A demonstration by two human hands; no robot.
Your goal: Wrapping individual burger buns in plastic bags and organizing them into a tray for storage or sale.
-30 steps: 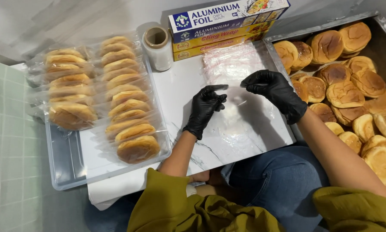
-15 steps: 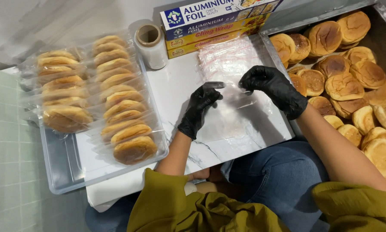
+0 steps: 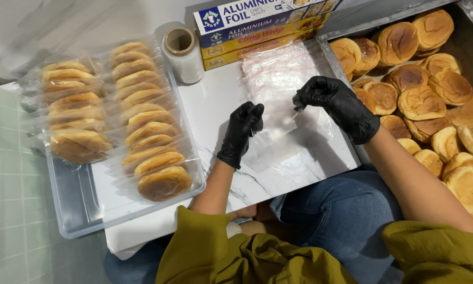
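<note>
Tray [image 3: 76, 210] holds bagged buns [image 3: 141, 131]; both hands pinch a clear bag [image 3: 278, 137]

1. Open room: bare marble board [image 3: 278, 173] in front of and between the left hand [image 3: 241, 131] and right hand [image 3: 333, 102].
2. Left blocked: clear tray [image 3: 76, 210] with bagged buns [image 3: 141, 126] overlaps the board edge.
3. Far side blocked: wrap roll [image 3: 182, 55] and stacked boxes [image 3: 257, 26].
4. Right blocked: metal tray [image 3: 328, 52] rim, loose buns [image 3: 420, 100] packed behind it.
5. Stack of clear bags [image 3: 278, 71] lies flat under the boxes, low obstacle.
</note>
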